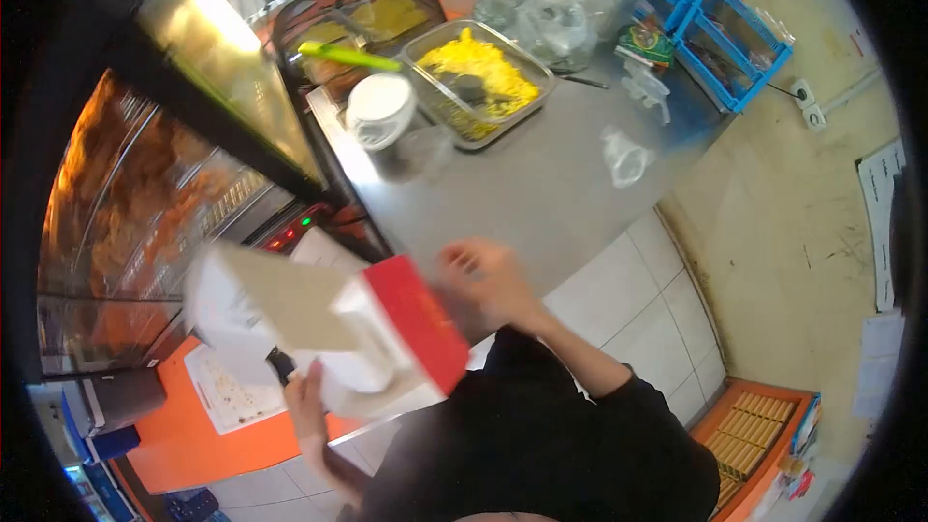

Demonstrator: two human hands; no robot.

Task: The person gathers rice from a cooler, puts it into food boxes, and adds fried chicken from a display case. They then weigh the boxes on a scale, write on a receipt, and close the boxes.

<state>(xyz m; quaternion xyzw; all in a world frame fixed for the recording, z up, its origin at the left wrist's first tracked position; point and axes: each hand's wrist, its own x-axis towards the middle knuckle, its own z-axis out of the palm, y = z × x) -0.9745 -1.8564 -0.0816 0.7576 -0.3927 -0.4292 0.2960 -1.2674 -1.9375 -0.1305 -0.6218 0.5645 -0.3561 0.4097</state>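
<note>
A white and red cardboard food box (416,324) with its lid flap raised is in front of my body, blurred by motion. My left hand (307,394) grips the box from its lower left side, beside a small dark object (280,364) I cannot make out. Just right of the red panel is my right hand (491,280), held over the edge of the steel counter (464,203). Its fingers look bent but are smeared, and nothing shows in them. Inside the box I see only white surfaces.
On the counter stand a container (478,77) of yellow shredded food, a white-lidded tub (380,108), a light-green handle (348,56), plastic bags (551,19) and blue baskets (739,43). At left is a lit glass food cabinet (145,203), above an orange surface (184,445) with a white board (227,391).
</note>
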